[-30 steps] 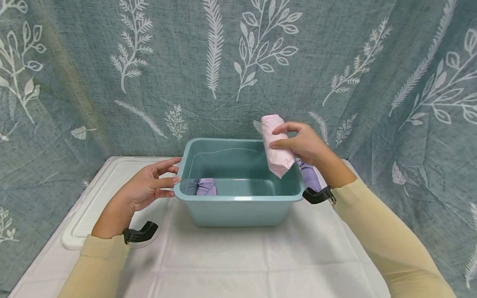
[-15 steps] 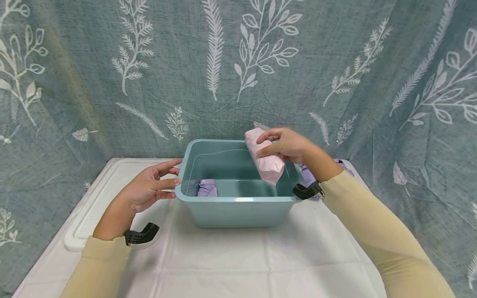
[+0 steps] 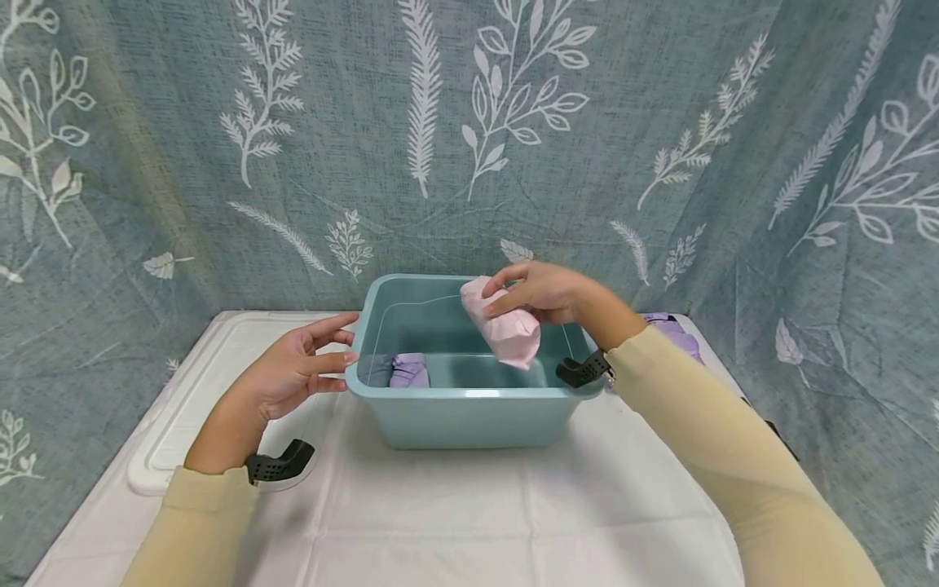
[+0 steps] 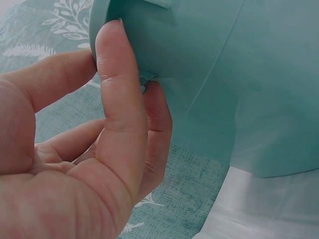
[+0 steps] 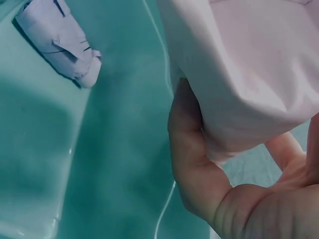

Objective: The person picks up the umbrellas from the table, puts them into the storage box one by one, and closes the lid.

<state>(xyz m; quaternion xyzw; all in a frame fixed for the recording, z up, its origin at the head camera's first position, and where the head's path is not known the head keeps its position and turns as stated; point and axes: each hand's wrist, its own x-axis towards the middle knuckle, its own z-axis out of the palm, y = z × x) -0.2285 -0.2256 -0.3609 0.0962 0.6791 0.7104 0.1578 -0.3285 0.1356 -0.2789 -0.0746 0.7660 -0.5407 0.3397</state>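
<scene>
Your right hand (image 3: 546, 289) holds a pink cloth roll (image 3: 506, 326) pinched between thumb and fingers, the fingers bent only as far as the roll's thickness asks. The roll is tilted over the right half of the blue-green bin (image 3: 469, 420), its far end toward the back wall and its near end angled down toward you, above the bin's floor. Your left hand (image 3: 293, 367) is at the bin's left end, fingers spread and loosely bent, with fingertips touching the rim and the outside of the wall; you have nothing else in it. Inside the bin, toward the left end and near the front wall, lies a lavender cloth roll (image 3: 409, 371). More purple cloth (image 3: 675, 334) lies on the table to the right of the bin, partly covered by your right forearm. On your left, a white lid (image 3: 205, 399) lies flat on the white tablecloth (image 3: 440, 522), partly hidden behind your left arm. A leaf-patterned curtain (image 3: 330, 122) hangs behind the bin and along both sides.
</scene>
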